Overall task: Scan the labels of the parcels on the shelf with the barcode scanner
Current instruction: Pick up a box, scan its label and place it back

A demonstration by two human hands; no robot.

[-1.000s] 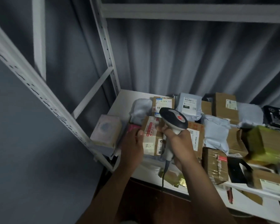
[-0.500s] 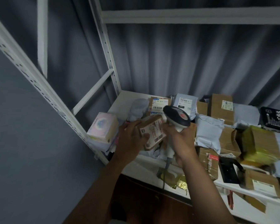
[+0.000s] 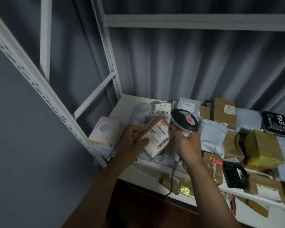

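My left hand (image 3: 133, 142) grips a small brown cardboard parcel (image 3: 156, 137) and holds it tilted above the shelf, its white barcode label facing up. Just to its right, my right hand (image 3: 187, 145) is wrapped round the handle of a black and grey barcode scanner (image 3: 184, 121). The scanner's head sits beside the parcel's upper right corner, and its cable hangs down past the shelf edge. Several more labelled boxes and grey mailer bags cover the white shelf (image 3: 122, 104).
A pale pink box (image 3: 104, 131) stands at the shelf's left front corner by the white perforated upright (image 3: 44, 94). A black packet (image 3: 275, 123) and a yellow-taped box (image 3: 262, 148) lie to the right. A lower shelf (image 3: 262, 216) holds gold foil and more parcels.
My left hand has lifted the small brown parcel off the pile and turned its label upward. The scanner stays in my right hand, close beside it.
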